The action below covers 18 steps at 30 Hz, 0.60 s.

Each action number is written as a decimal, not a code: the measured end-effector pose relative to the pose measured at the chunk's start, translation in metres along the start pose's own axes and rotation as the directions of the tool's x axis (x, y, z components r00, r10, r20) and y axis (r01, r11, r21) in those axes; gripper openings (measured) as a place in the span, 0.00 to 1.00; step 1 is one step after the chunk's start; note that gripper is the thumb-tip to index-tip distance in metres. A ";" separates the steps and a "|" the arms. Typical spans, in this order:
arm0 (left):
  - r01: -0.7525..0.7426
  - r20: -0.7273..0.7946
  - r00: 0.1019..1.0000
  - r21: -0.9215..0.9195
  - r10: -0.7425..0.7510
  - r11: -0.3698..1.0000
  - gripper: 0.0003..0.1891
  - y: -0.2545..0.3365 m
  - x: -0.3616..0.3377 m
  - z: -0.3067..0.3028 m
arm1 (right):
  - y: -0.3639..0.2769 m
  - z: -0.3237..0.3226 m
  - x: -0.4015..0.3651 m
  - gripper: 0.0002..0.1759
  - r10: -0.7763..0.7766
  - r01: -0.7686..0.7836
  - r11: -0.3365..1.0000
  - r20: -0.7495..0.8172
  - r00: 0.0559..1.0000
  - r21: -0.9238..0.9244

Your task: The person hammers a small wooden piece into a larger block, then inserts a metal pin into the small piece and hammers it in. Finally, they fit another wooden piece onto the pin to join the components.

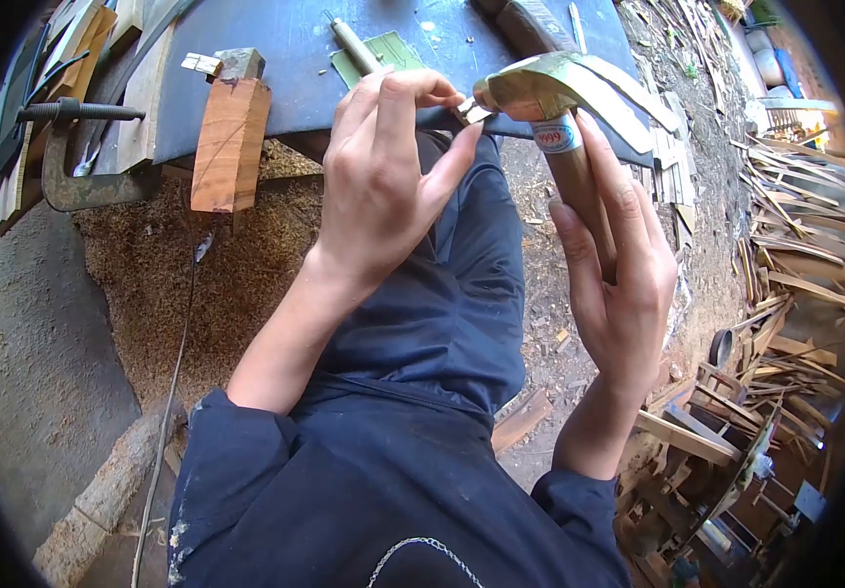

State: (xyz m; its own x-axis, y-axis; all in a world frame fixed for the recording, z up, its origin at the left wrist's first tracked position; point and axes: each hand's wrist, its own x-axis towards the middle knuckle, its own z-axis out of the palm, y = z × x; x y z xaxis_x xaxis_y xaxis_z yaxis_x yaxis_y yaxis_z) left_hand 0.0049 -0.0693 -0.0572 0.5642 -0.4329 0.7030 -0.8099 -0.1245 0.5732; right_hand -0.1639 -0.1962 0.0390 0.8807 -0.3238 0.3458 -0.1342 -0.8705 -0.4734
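My left hand (378, 167) pinches a small pale piece (475, 112) between thumb and fingertips at the front edge of the dark worktable (285, 49). In my right hand (623, 255) is a claw hammer (530, 90), gripped by its wooden handle below a blue and white label. The hammer's face is beside the small piece; whether they touch is hard to tell. Beyond my left hand, a green sheet (393, 51) lies on the table with a pen-like tool (352, 41) across it.
A reddish wooden block (232, 147) juts over the table's front edge at the left, near a rusty C-clamp (65, 157). Wood strips (138, 108) lie at the far left. Scrap wood (795, 255) is piled on the right. A cord (179, 372) runs down at the left.
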 end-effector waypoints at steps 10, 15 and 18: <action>0.097 0.030 0.995 -0.099 -0.094 0.990 0.21 0.000 0.000 -0.001 | -0.002 0.001 -0.003 0.31 -0.006 0.005 1.000 -0.016 1.000 -0.028; 0.089 0.051 0.995 -0.119 -0.083 0.989 0.23 -0.003 -0.002 -0.001 | 0.002 -0.002 -0.008 0.31 -0.046 0.042 0.998 -0.101 0.994 -0.037; 0.091 0.051 0.995 -0.109 -0.085 0.990 0.23 -0.004 -0.001 -0.001 | 0.001 -0.004 -0.014 0.31 0.022 -0.027 0.999 -0.138 0.990 -0.031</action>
State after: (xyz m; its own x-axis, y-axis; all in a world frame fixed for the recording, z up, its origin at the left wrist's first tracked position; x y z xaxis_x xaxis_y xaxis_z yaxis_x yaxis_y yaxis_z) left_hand 0.0077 -0.0673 -0.0598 0.6225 -0.4653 0.6293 -0.7332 -0.0653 0.6769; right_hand -0.1778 -0.1938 0.0371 0.8064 -0.3911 0.4436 -0.1717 -0.8726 -0.4573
